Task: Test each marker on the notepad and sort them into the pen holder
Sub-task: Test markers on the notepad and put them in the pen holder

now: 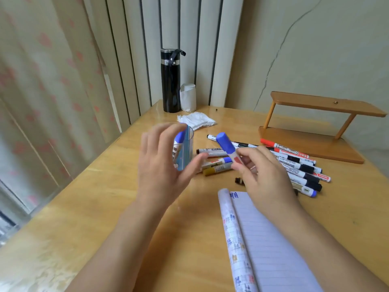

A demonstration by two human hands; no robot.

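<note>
Cut off below, notepad (273, 239) lies nearest; right hand (261, 175) pinches a capped blue marker (228, 148), hiding its lower end. Left hand (162, 163), blurred, spreads open, half-covering the clear pen holder (186, 148).

Soft, even daylight comes through the pale patterned curtain (42, 91) at left, leaving a faint sheen on the glossy yellow wooden counter (101, 197). Shadows are weak. Edges bow from wide-angle distortion; the hands look slightly blurred.

"WHITEBOARD" on red marker (284, 148), other labels illegible
</note>
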